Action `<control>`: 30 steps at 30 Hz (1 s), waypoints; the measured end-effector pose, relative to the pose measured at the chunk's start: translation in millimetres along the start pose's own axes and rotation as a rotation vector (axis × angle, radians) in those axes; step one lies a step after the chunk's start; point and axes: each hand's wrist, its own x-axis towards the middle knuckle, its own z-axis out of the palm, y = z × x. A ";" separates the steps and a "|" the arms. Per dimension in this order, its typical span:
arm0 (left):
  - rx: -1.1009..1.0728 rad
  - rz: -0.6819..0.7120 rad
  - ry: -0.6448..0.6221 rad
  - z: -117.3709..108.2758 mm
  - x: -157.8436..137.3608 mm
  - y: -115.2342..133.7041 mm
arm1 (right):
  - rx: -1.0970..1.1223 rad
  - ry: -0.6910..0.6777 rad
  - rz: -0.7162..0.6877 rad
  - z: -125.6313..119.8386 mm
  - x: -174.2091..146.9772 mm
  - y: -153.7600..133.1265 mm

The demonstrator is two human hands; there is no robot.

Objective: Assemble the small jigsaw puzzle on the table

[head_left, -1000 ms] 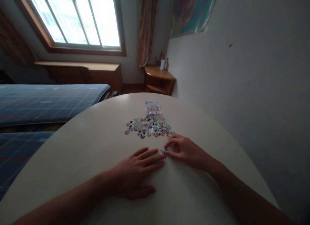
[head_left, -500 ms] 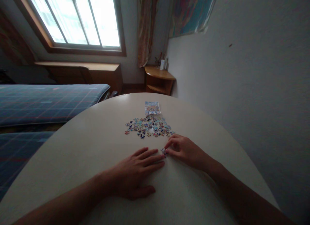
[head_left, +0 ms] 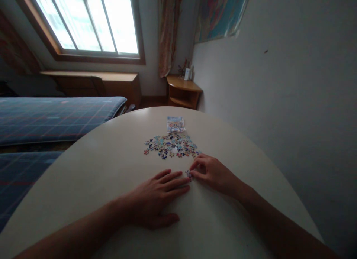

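A dim room around you, its bright window beyond the far edge of your pale round table.
Under that wood-framed window you have a wooden desk; a patterned curtain hangs beside it, above a wooden corner shelf past the table's far edge, with a strip of brown floor between. Along your table's left edge lies a blue plaid mattress; along its right edge rises a plain, shadowed wall bearing a colorful poster.
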 end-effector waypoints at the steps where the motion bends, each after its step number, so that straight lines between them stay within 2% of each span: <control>1: -0.002 0.000 0.002 -0.2 -0.1 -0.1 | -0.002 0.004 0.000 0.6 0.1 0.0; 20: -0.025 0.004 0.027 0.4 -0.5 0.3 | -0.025 0.043 -0.010 3.6 0.0 -2.8; 30: 0.014 -0.012 -0.011 -2.1 0.3 2.6 | -0.060 0.046 -0.030 3.1 -0.1 -3.5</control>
